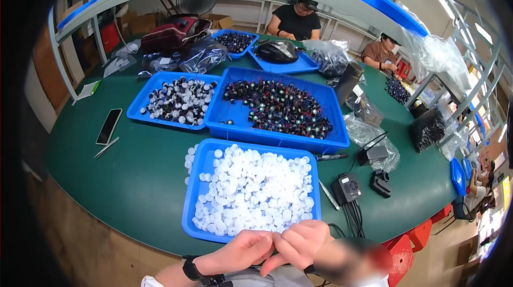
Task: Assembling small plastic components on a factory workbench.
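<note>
Together, the two hands meet at the near edge of a blue tray [188,213], fingertips touching or nearly so. The left hand [250,246] is curled, thumb against bent fingers; the right hand [300,241] is curled too, its thumb pointing down and away. Whether anything small is pinched between them, I cannot tell. Just beyond, white round pieces [251,188] heap in that tray on the green tabletop [144,185].
</note>
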{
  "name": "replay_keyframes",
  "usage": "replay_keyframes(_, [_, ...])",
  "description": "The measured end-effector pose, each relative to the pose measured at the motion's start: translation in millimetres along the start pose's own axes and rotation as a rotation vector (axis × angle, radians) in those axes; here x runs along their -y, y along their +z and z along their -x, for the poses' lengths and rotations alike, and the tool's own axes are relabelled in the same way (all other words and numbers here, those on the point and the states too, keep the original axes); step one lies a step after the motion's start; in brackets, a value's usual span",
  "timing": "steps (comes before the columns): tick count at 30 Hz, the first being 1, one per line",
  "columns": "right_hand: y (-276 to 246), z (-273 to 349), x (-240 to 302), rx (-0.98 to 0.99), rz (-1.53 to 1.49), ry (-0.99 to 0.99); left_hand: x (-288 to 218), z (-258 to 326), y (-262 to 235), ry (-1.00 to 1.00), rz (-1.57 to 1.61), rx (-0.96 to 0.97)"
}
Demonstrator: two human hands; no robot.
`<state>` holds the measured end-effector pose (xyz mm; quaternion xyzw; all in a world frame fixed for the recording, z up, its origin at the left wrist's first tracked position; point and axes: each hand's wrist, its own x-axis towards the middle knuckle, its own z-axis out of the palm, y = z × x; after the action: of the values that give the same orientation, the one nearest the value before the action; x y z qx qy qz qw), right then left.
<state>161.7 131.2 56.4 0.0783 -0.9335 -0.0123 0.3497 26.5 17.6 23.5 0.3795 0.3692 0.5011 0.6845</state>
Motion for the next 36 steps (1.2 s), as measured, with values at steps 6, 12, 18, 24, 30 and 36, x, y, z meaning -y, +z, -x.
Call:
replay_keyframes(6, [11,10,15,0.031,-0.021,0.155,10,10,0,0.035,-0.072,-0.135])
replay_keyframes(12, [14,19,28,0.003,-0.717,0.687,9,10,-5,0.338,-0.516,-0.262])
replay_keyframes(18, [22,21,28,-0.052,-0.653,0.615,7,14,-9,0.355,-0.603,-0.4])
replay_keyframes(24, [13,15,26,0.026,-0.692,0.772,22,30,-32,0.209,0.091,-0.393])
replay_keyframes(30, [15,20,22,0.021,-0.852,0.826,5,28,-33,0.117,0.42,-0.378])
replay_keyframes(36, [19,15,29,0.035,-0.863,0.851,-1,36,-29,0.213,0.072,-0.396])
